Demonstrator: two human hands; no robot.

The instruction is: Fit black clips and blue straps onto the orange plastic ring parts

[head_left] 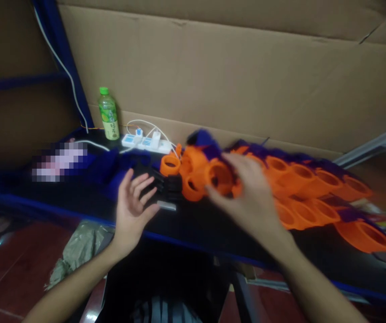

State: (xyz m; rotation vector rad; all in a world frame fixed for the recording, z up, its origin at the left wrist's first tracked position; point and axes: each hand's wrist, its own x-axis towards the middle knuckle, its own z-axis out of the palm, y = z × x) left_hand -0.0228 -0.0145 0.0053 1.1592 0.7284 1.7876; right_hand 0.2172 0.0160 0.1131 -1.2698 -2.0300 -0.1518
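Note:
My left hand [130,220] is held palm up over the front of the black tabletop, fingers spread, with nothing in it. Thumb and fingers of my right hand [247,193] close around an orange tubular part [219,176] with a round opening; the picture is blurred there. Behind it are more orange pieces and a dark purple-blue part [203,142]. Several similar orange tubes [302,175] lie in rows to the right of this hand. Between my hands sit dark black parts [173,186], an orange ring [170,166] and a small light strip [166,205].
A green-capped drink bottle [108,114] and a white power strip [147,142] with plugs and cables stand against the cardboard wall [213,76]. Dark blue items [112,168] lie at the left, beside a pixelated patch. A crumpled sack [78,246] rests below the table's blue edge.

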